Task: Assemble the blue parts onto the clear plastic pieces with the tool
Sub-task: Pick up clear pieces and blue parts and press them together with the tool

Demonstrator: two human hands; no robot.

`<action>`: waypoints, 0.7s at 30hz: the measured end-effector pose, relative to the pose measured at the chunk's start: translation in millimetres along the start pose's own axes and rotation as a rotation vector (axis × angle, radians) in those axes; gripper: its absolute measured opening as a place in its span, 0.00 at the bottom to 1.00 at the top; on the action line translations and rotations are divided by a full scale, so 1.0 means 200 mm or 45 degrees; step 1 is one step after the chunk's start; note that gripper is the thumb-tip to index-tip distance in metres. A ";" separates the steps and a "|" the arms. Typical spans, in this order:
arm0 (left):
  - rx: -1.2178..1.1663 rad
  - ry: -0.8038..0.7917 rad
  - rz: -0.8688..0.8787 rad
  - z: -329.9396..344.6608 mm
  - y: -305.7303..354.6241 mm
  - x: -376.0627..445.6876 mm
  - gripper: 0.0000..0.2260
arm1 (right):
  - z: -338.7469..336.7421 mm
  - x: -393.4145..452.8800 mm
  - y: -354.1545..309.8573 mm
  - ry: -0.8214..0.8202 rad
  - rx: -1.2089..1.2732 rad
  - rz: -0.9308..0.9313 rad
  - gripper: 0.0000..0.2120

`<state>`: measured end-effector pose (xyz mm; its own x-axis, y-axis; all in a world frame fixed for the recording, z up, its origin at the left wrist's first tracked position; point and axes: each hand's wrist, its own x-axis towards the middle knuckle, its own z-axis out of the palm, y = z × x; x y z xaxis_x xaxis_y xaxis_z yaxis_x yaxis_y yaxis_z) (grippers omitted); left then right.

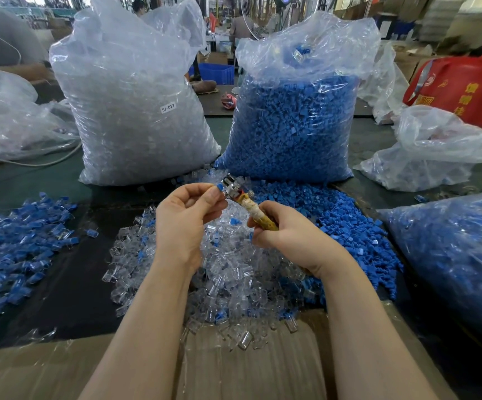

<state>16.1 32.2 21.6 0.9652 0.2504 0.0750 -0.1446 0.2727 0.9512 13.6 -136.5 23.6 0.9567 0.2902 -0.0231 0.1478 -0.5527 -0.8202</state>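
Factory bench, clear pieces point(234, 272) piled centre, loose blue parts point(349, 220) right. Right hand point(289, 235) grips tool point(244, 199); left hand point(185, 215) pinches a blue part point(220, 186) against its metal head.

Left hand point(186, 215) pinches a small blue part point(220, 186) against the metal head of the tool point(241, 197); right hand point(286, 235) grips its taped handle. Below them, a heap of clear pieces point(234, 284) on the table point(60, 180). Loose blue parts point(349, 220) lie right; assembled pieces point(17, 249) left.
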 end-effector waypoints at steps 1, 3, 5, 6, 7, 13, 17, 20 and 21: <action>0.000 -0.001 0.001 0.00 0.00 0.00 0.03 | 0.00 0.00 0.00 0.000 -0.007 -0.003 0.07; -0.003 0.000 0.000 0.00 0.00 0.00 0.03 | 0.00 0.00 0.00 -0.006 -0.022 -0.007 0.07; -0.009 -0.001 -0.001 -0.01 0.00 0.00 0.03 | 0.01 0.00 0.00 -0.011 -0.048 -0.008 0.07; -0.010 -0.001 -0.001 -0.01 0.00 0.00 0.03 | 0.01 0.00 0.00 -0.011 -0.062 -0.007 0.08; -0.011 0.000 -0.001 -0.01 0.00 0.00 0.03 | 0.01 0.00 -0.01 -0.010 -0.073 -0.006 0.08; -0.027 -0.005 -0.011 -0.01 0.00 0.01 0.03 | 0.02 0.01 0.00 -0.011 -0.102 -0.001 0.09; -0.046 -0.013 -0.022 -0.01 0.01 0.01 0.03 | 0.03 0.01 0.00 0.004 -0.119 -0.016 0.08; -0.046 -0.017 -0.024 -0.01 0.01 0.01 0.03 | 0.03 0.01 0.00 0.037 -0.152 -0.036 0.09; -0.045 -0.016 -0.022 -0.01 0.00 0.01 0.03 | 0.04 0.01 0.00 0.047 -0.166 -0.041 0.08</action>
<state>18.0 35.5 21.6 0.9703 0.2335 0.0626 -0.1352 0.3099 0.9411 14.1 -129.6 19.6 0.9591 0.2819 0.0250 0.2077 -0.6412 -0.7387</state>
